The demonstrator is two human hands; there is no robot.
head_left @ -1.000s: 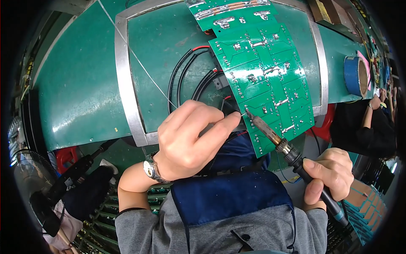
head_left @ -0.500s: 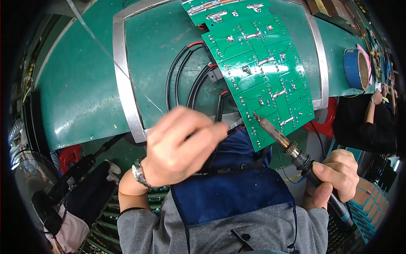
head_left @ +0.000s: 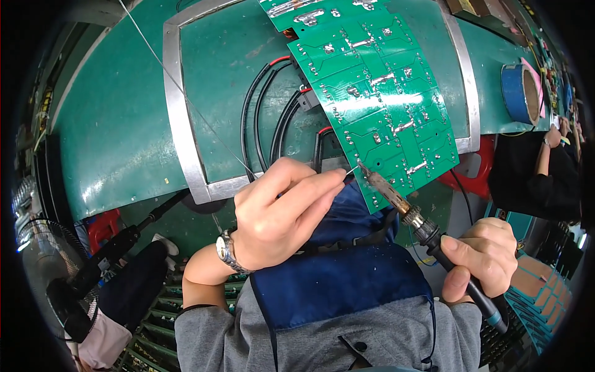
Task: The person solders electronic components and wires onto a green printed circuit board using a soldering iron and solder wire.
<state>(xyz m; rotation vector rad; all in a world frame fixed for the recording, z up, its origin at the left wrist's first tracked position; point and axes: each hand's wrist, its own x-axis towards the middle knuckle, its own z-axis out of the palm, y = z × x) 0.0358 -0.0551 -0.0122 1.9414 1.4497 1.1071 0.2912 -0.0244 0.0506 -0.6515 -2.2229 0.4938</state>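
Note:
A large green circuit board [head_left: 396,149] lies solder side up, its near corner jutting past the bench's front edge. In my right hand [head_left: 483,254] is a soldering iron [head_left: 416,224], held by its black handle. The iron's tip meets the board near its left edge. My left hand [head_left: 282,214] is closed in a pinch on thin solder wire [head_left: 214,129], which comes down from the upper left. A short end of it reaches from the fingertips to the iron's tip. Black cables [head_left: 248,118] with red ends run beneath the board.
The green bench [head_left: 223,80] carries a metal frame strip [head_left: 180,118]. A blue tape roll [head_left: 519,93] stands at the right, near another person's arm [head_left: 544,155]. A dark stand arm [head_left: 133,235] and a person's legs [head_left: 136,279] are at lower left. Blue cloth [head_left: 341,285] covers my lap.
My left hand has moved right and toward the board, bringing the solder end to the iron's tip. The iron and the board have shifted slightly left.

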